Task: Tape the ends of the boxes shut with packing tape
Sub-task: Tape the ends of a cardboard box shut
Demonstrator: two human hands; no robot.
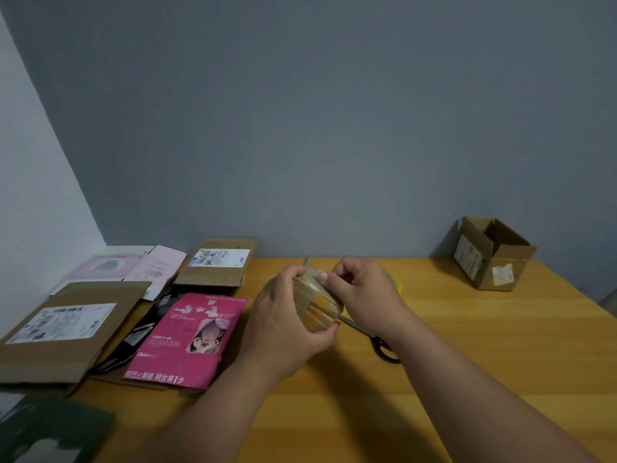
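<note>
Tape roll (317, 304) sits gripped in the left hand (283, 324); right hand (362, 290) apparently pinches its loose end. Scissors (374, 339) lie at four o'clock.

Dim, even indoor light — soft shadows under both forearms, slight overall blur, wide-angle bending at edges, no glare.
</note>
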